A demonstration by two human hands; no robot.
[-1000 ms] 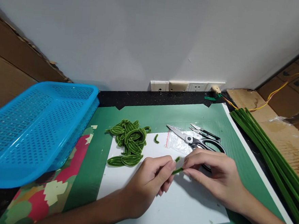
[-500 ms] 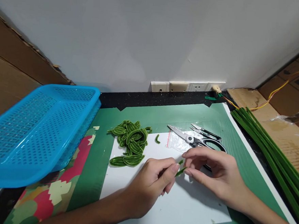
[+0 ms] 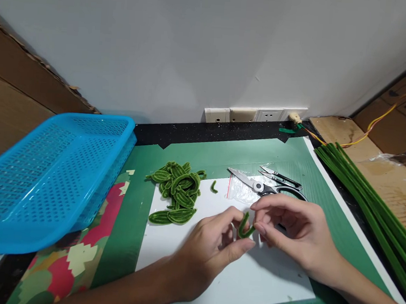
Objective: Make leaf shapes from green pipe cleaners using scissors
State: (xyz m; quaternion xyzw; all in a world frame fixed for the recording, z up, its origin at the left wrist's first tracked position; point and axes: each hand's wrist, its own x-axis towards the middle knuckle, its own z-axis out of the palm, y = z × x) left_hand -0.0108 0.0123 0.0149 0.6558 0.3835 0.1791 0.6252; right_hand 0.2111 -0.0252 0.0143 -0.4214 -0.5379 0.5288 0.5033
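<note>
A short green pipe cleaner [image 3: 242, 229], bent into a U, shows between my two hands. My right hand [image 3: 293, 228] pinches one end of it between thumb and fingers. Beside it, my left hand [image 3: 209, 254] has its thumb spread away from the index finger, close around the bend; whether its fingertips touch the piece is partly hidden. Left of my hands lies a pile of green pipe-cleaner leaf shapes [image 3: 182, 199], partly on the white sheet [image 3: 249, 285]. A small bent offcut [image 3: 214, 187] rests on the sheet's back part.
Scissors [image 3: 258, 187] and thread snips [image 3: 281, 177] lie behind my right hand on a clear plastic bag [image 3: 237, 191]. A blue basket [image 3: 77, 208] stands at left. Long green pipe cleaners [image 3: 362, 205] lie at right. Wall sockets [image 3: 243, 115] line the back.
My left thumb has lifted away from the index finger, loosening its pinch and uncovering the bent pipe cleaner. My right fingers have closed on one end of it.
</note>
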